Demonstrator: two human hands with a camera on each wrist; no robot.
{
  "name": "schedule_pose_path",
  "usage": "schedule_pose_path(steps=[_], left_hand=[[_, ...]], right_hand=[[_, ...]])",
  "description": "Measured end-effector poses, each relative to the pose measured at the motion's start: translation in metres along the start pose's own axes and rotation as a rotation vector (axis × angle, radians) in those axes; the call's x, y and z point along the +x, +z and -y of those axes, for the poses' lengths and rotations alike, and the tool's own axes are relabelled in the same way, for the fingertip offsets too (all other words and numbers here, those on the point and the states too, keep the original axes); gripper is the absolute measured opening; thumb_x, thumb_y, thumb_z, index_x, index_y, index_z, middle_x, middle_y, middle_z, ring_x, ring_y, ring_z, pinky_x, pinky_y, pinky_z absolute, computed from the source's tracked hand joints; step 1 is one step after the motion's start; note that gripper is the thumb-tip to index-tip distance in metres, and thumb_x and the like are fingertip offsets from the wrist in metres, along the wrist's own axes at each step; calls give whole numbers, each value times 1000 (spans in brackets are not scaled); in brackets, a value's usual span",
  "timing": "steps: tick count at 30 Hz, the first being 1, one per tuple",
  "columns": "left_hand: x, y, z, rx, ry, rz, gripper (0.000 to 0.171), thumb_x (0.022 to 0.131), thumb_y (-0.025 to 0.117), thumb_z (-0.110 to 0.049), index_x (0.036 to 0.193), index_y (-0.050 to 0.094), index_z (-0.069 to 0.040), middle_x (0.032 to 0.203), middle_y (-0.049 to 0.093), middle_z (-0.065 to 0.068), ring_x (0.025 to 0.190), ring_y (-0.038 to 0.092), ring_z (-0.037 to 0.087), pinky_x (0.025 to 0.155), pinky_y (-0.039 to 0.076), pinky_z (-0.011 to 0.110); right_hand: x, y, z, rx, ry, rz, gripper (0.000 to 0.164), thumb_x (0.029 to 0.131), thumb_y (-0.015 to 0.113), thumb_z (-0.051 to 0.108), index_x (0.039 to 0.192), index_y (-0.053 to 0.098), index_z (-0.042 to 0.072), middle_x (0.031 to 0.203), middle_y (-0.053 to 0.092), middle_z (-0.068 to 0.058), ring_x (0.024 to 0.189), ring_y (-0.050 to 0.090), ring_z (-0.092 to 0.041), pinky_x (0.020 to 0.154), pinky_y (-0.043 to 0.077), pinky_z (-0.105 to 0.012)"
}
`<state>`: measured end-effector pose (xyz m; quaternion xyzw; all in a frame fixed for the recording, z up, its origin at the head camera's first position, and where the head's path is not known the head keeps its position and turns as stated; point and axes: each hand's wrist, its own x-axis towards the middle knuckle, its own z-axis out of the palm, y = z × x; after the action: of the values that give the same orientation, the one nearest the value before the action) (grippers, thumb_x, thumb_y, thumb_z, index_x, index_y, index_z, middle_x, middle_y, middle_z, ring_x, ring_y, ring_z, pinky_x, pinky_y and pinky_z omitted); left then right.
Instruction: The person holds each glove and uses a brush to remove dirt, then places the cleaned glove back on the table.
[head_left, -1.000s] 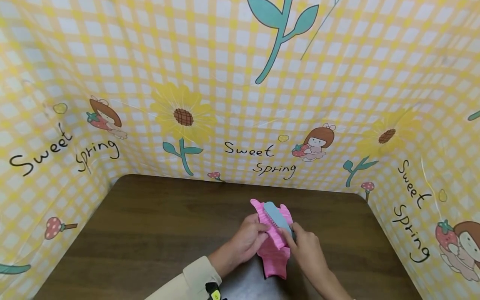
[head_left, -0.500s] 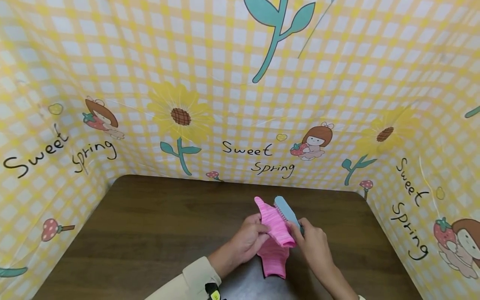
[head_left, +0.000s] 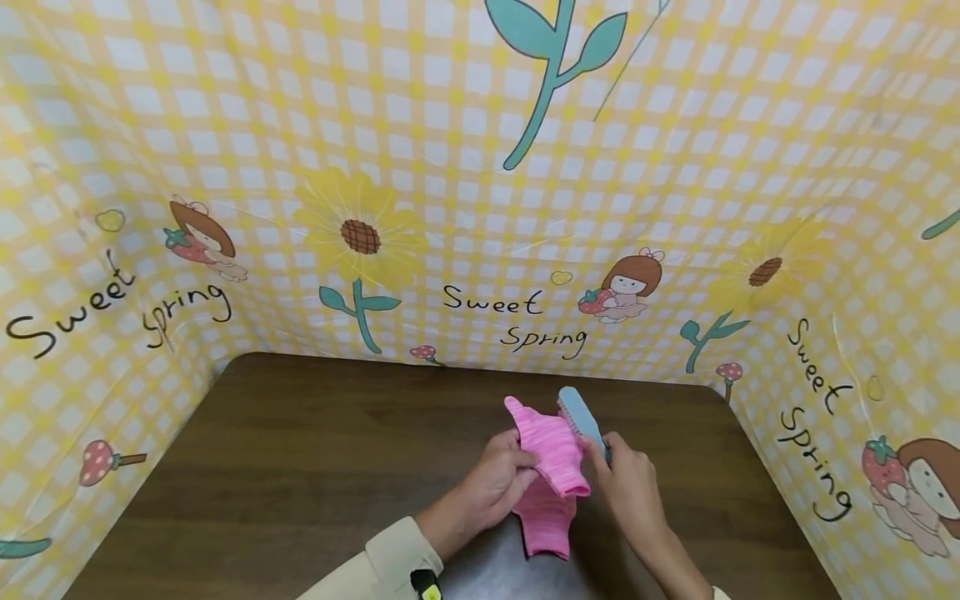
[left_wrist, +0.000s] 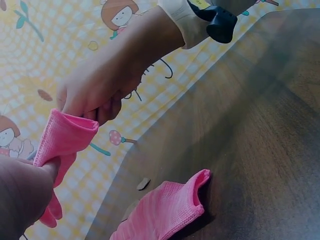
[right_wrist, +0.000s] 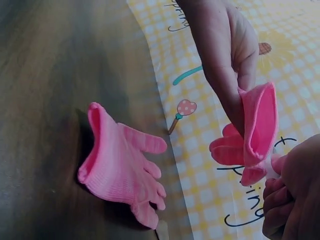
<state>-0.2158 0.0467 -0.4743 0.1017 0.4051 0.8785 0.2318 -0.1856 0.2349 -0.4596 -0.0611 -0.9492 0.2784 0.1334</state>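
Observation:
My left hand [head_left: 491,483] pinches a pink knit glove [head_left: 551,450] by its left side, thumb on top, holding it above the table. The glove's cuff hangs toward the lower right, and its opening shows in the right wrist view. My right hand [head_left: 628,483] grips the handle of a light blue brush [head_left: 583,417], whose bristles face left at the glove's right edge. Most of the handle is hidden by the fingers. A second pink glove [head_left: 547,532] lies on the table below, partly covered by the held one in the head view; its fingers spread out in the right wrist view [right_wrist: 120,165].
Under both hands is a dark brown wooden table [head_left: 337,450]. A yellow checked cloth [head_left: 480,208] with flowers and printed words stands around its back and sides. A small pale piece [left_wrist: 143,183] shows beyond the lying glove in the left wrist view.
The brush has moved from across the middle of the held glove to its right edge, up and rightward. The held glove's cuff has swung to the right; the left hand stays nearly in place.

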Motion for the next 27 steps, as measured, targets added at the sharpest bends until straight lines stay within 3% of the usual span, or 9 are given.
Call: schedule_pose_path(steps=[2,6,11,15,21,27], left_hand=[[-1,0,0,-7,4,-38,50,89,33,17,139,34,18,134,55,24,123,54,24,114,45,43],[-2,-2,-1,-11,14,-78,48,89,35,17,136,35,17,122,58,12,116,56,19,106,47,34],[-2,-3,-4,-31,15,-55,56,91,32,16,147,29,17,147,48,23,134,47,24,123,35,44],[-2,0,-7,-49,2,-34,60,93,31,17,152,25,15,161,32,28,146,34,30,127,24,50],[-2,0,-4,-40,-11,-4,59,93,28,16,152,21,18,161,28,34,149,29,38,126,24,54],[-2,-1,-4,-49,-9,22,59,94,28,16,153,20,18,162,25,35,152,24,43,125,22,55]], right_hand=[[2,-1,-1,15,18,4,41,103,59,40,102,64,0,65,58,-3,59,51,-16,49,41,-29],[-1,-3,0,42,1,-1,40,103,58,41,97,63,2,64,56,-2,55,48,-13,47,39,-26],[-15,5,16,46,-186,-14,23,97,69,29,89,65,8,59,45,7,52,38,-5,46,35,-21],[-21,11,22,16,-276,-15,21,95,72,28,85,62,12,58,45,10,53,38,-2,47,35,-18],[-18,8,19,-25,-218,-42,25,95,72,31,90,66,7,55,44,7,52,40,-8,46,35,-21],[-14,3,14,-28,-128,-14,31,98,67,37,97,68,6,58,48,4,55,44,-12,47,36,-25]])
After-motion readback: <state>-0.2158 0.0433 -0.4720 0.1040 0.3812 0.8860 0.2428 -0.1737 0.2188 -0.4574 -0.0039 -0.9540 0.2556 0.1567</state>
